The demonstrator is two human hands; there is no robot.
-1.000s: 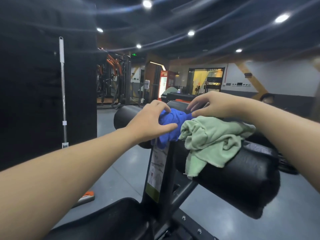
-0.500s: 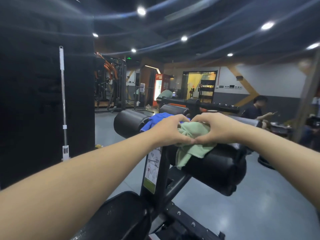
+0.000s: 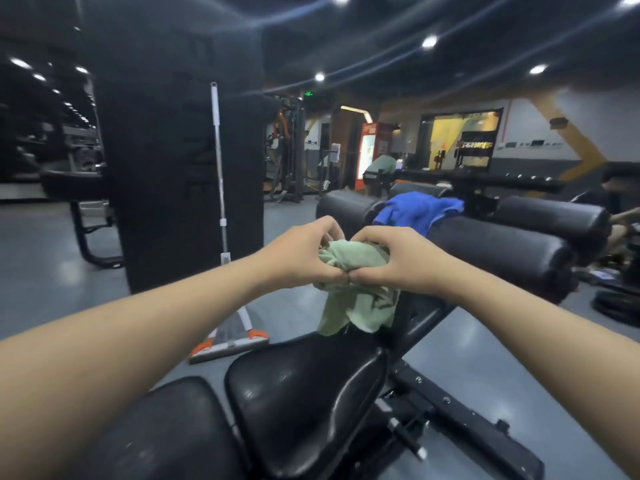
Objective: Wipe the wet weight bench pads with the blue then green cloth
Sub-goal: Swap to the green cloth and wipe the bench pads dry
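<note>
- With both arms stretched forward and converging, the left hand [image 3: 298, 258] and right hand [image 3: 405, 263] meet at centre, thumb tips touching, fingers curled.
- Both hands grip the green cloth [image 3: 349, 289] bunched between them; a wad shows in the gap above the thumbs, the rest hangs loose below the hands.
- Cloth's hanging end is just above the black seat pad [image 3: 304, 393], which sits below and nearer than the hands; can't tell if it touches.
- Blue cloth [image 3: 415, 211] lies draped over the roller pads [image 3: 512, 251], beyond and slightly right of the hands, apart from both.
- Second bench pad [image 3: 166, 434] sits under the left forearm, nearest the camera.
- Bench frame [image 3: 460, 420] with bolts runs below the right forearm.
- Flat mop [image 3: 221, 216] stands left of the left hand against a black pillar [image 3: 173, 150], its head on the floor below the left forearm.
</note>
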